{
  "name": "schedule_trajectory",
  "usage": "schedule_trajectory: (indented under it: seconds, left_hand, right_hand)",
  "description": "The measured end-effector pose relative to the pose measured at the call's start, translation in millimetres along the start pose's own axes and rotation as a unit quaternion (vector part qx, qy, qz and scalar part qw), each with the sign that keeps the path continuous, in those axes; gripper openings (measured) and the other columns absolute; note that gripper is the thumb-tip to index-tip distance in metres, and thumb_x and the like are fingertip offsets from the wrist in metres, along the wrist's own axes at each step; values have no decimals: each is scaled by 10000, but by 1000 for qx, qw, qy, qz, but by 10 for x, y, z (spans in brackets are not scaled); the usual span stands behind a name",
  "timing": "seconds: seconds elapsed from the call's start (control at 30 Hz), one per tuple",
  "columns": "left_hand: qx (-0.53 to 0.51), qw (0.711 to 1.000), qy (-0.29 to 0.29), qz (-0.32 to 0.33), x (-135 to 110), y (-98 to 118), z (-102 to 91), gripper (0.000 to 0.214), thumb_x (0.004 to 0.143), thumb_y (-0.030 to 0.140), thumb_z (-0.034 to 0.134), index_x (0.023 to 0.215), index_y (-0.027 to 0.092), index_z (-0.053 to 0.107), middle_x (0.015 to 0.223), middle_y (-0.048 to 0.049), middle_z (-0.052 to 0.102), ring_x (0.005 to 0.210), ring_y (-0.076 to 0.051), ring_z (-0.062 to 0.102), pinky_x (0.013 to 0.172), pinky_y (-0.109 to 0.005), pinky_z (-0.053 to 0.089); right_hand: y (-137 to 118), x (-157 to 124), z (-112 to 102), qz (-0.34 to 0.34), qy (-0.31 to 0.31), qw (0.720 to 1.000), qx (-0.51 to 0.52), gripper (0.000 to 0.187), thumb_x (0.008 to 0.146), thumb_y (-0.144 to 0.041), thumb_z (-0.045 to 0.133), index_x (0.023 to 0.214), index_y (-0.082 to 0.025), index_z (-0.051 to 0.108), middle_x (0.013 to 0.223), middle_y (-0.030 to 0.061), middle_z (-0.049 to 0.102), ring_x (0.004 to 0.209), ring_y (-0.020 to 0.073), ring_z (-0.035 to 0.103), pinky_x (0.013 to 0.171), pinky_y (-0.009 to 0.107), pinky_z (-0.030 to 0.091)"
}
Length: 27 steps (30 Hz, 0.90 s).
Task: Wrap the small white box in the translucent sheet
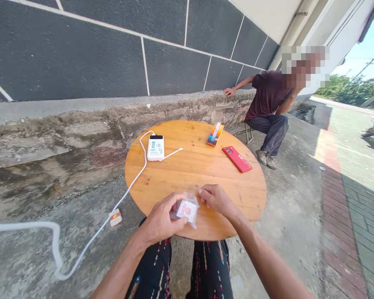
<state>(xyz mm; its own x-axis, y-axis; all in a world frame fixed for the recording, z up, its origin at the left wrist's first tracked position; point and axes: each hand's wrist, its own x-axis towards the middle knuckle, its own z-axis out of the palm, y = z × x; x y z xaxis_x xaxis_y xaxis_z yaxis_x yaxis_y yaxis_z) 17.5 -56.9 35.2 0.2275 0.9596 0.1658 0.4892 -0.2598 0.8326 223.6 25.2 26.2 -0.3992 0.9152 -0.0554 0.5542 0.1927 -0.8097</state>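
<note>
Both my hands hold a small clear plastic packet [187,209] with a white and red label, just above the near edge of a round wooden table [246,195]. My left hand [162,218] grips its lower left side with the fingers curled. My right hand [216,198] pinches its top right corner.
On the table lie a white power bank [156,148] with a white cable [134,178] trailing to the ground, a red phone [237,159] and a small orange pack [215,134]. Another person [269,108] sits beyond the table by a low concrete wall [81,124]. Brick paving [345,216] runs on the right.
</note>
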Motion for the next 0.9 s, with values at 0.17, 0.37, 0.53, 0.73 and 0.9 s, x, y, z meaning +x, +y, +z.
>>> schedule_trajectory:
  seconds: [0.17, 0.37, 0.53, 0.73, 0.9]
  left_hand:
    - [-3, 1000, 5, 11, -3, -16, 5, 450, 682, 118, 586, 1110, 248, 540, 994, 6, 661, 817, -151, 610, 794, -261, 482]
    - [-8, 1000, 10, 16, -14, -19, 5, 464, 677, 112, 579, 1119, 248, 543, 1092, -10, 648, 826, -154, 608, 808, -270, 482]
    - [-8, 1000, 21, 7, -24, -16, 11, 449, 689, 142, 587, 1126, 238, 549, 1043, -15, 655, 827, -162, 603, 798, -275, 482]
    - [-3, 1000, 23, -4, -20, 1, 21, 419, 702, 158, 592, 1114, 224, 555, 1010, -19, 646, 812, -154, 587, 759, -261, 478]
    - [-2, 1000, 27, -13, -7, 13, 37, 393, 713, 167, 592, 1102, 216, 562, 955, -12, 641, 772, -143, 571, 716, -252, 477]
  right_hand:
    - [-84, 202, 75, -1, 16, 1000, -25, 386, 799, -340, 549, 460, -167, 487, 434, -53, 406, 442, 73, 335, 450, 221, 235]
    - [-102, 323, 208, 11, 57, 998, 16, 110, 696, -190, 574, 594, -155, 597, 551, -23, 551, 526, 95, 444, 482, 204, 308]
    - [-98, 227, 245, -17, 63, 994, 89, 161, 752, -290, 547, 644, -171, 561, 562, -39, 507, 527, 94, 437, 500, 204, 351]
    - [-93, 111, 215, -31, 60, 981, 180, 195, 755, -368, 604, 715, -178, 581, 638, -21, 540, 604, 114, 484, 571, 228, 404]
    - [-134, 65, 209, -23, 13, 968, 251, 237, 743, -405, 629, 705, -181, 559, 619, -32, 533, 567, 105, 477, 563, 234, 407]
